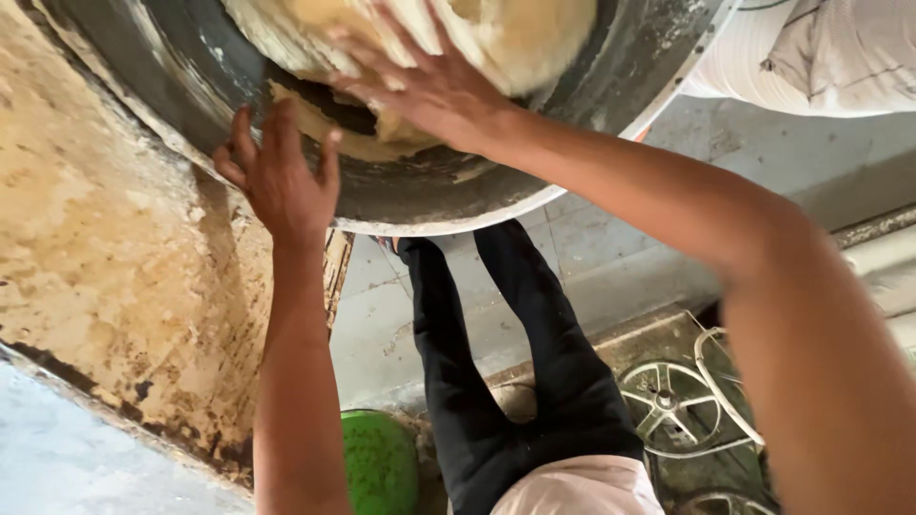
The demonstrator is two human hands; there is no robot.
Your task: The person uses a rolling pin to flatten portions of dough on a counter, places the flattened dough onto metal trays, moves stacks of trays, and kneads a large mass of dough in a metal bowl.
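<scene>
1. Two bare hands are at work in the head view, and both reach into a big round metal mixing bowl (592, 86) that fills the top of the picture.
2. We see the right hand (420, 81) open, with the fingers spread wide, and it presses flat on a large pale lump of dough (515, 33) inside the bowl.
3. We see the left hand (281, 176) also open; its fingers curl over the near rim of the bowl and it touches the grey inner wall just below the dough.
4. The dough sits in the upper part of the bowl, and a thin yellowish smear of dough (329, 129) sticks to the wall between the two hands.
5. The inner wall of the bowl is dark grey and dull, and its edge is a thin white rim (534, 198).
6. To the left of the bowl stands a flat surface (105, 248) that is crusted with dry, cream-coloured residue.
7. Below the bowl we see the person's legs in black trousers (515, 381) above a grey floor (620, 248).
8. Near the left forearm, low in the picture, there is a green round object (380, 463); we cannot tell what it is.
9. At the lower right lie a spoked metal wheel (673, 405) and a white cable (716, 377) just beside it.
</scene>
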